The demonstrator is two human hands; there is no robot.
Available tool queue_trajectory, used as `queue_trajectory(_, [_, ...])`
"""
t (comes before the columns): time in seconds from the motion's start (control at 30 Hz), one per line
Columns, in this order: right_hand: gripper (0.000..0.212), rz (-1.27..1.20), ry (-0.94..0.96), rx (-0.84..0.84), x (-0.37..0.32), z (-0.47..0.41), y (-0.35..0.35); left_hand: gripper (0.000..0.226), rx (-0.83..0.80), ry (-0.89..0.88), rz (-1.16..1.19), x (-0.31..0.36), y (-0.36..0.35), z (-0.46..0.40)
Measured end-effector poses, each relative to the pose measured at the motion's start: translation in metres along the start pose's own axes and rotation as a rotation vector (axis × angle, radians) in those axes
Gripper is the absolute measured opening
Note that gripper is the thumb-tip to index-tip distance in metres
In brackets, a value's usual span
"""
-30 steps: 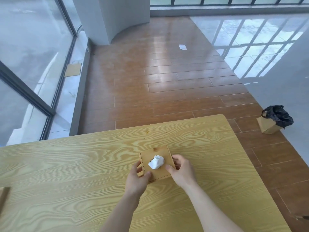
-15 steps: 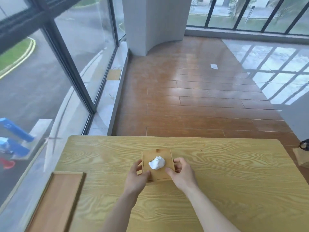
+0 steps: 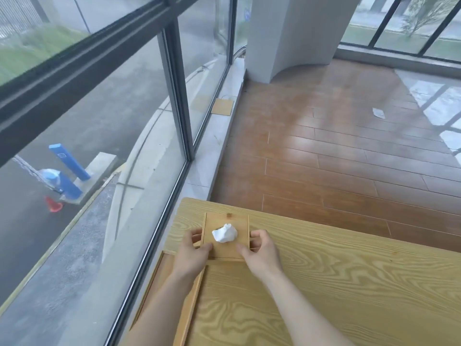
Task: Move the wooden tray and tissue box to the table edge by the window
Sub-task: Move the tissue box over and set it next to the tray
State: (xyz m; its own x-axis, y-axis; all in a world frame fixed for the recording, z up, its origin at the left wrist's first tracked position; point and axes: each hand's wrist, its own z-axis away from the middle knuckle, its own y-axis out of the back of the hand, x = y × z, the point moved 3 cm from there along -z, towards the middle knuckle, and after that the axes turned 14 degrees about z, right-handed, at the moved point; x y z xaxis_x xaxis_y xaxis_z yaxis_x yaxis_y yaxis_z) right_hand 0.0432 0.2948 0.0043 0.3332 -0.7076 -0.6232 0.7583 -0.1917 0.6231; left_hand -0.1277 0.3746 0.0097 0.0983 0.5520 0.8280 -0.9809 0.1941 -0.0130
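Observation:
A square wooden tissue box point(image 3: 225, 222) with a white tissue poking out of its top sits near the table's far left corner, close to the window. My left hand point(image 3: 192, 250) grips its left side and my right hand point(image 3: 262, 250) grips its right side. The wooden tray point(image 3: 166, 278) lies along the table's window-side edge, just nearer to me than the box; my left forearm covers much of it.
The light wooden table point(image 3: 336, 283) stretches to the right and toward me. A tall glass window point(image 3: 112, 146) runs along the table's left edge. Beyond the table is wooden floor with a white pillar point(image 3: 287, 33) and a paper scrap point(image 3: 378, 113).
Both hands have carried the tissue box leftward across the table to the window-side corner. The view has swung left, bringing the tray fully beside the box.

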Motion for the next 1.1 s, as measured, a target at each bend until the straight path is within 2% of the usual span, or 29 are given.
queue_trajectory(0.23, [0.041,0.04,0.033,-0.061,-0.045,-0.025,-0.059,0.038,0.051,-0.03,0.006,0.018,0.055,-0.048])
queue_trajectory(0.5, [0.039,0.05,0.026,-0.108,-0.061,-0.038,-0.097,0.037,0.052,-0.054,-0.001,0.016,0.079,-0.083])
queue_trajectory(0.63, [0.046,0.084,0.024,-0.099,-0.055,-0.043,-0.107,0.035,0.027,-0.06,0.025,0.012,0.079,-0.087])
queue_trajectory(0.77, [0.059,0.084,0.028,-0.117,-0.056,-0.041,-0.106,0.045,-0.004,-0.084,0.013,0.002,0.083,-0.09])
queue_trajectory(0.83, [0.069,0.131,0.063,-0.09,-0.055,-0.037,-0.104,0.055,-0.012,-0.126,-0.038,-0.004,0.085,-0.09])
queue_trajectory(0.9, [0.086,0.267,0.149,-0.051,-0.058,-0.03,-0.101,0.075,-0.051,-0.202,-0.134,-0.007,0.087,-0.087])
queue_trajectory(0.97, [0.097,0.419,0.264,-0.051,-0.063,-0.022,-0.098,0.091,-0.118,-0.301,-0.342,-0.009,0.088,-0.083])
queue_trajectory(1.03, [0.091,0.56,0.353,-0.035,-0.066,-0.017,-0.096,0.093,-0.128,-0.399,-0.537,-0.008,0.088,-0.082])
queue_trajectory(1.1, [0.08,0.637,0.398,0.0,-0.067,-0.016,-0.097,0.089,-0.102,-0.459,-0.593,-0.005,0.089,-0.081])
